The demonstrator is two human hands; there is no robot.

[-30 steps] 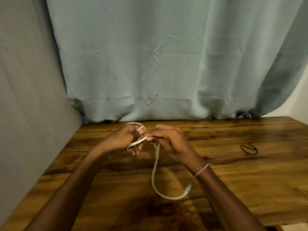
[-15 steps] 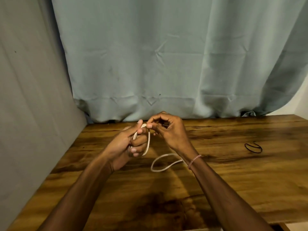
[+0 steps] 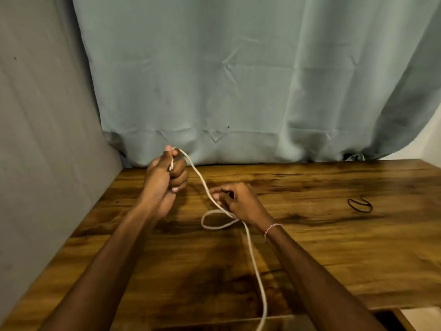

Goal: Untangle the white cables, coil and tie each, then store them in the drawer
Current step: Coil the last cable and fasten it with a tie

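A pale blue-green curtain (image 3: 238, 80) hangs across the back, from 10 to 2 o'clock, and its hem meets the far edge of the worktop. A grey wall (image 3: 43, 139) closes the side at 9 o'clock. The wooden worktop (image 3: 334, 247), dark-grained, fills the lower half of the view.

Both bare forearms reach in from 6 o'clock. The left hand (image 3: 164, 175) is raised at about 10 o'clock from the worktop's middle, in front of the curtain hem, clenched round the upper end of the white cable (image 3: 253, 259), which comes out over the top of the fist. The right hand (image 3: 238, 201) sits lower, near the middle of the worktop, at 4 o'clock from the left hand; its fingers are curled and the cable is pinched at its fingertips.

From the left fist the cable slants down toward 4 o'clock to the right fingertips, passes under that hand and makes one small loop lying on the worktop at 7 o'clock from it. It then runs on toward 6 o'clock and off the near edge.

A thin black band (image 3: 360, 204) lies flat at 3 o'clock, well apart from both hands. A thin pink bracelet (image 3: 272, 229) circles the right wrist
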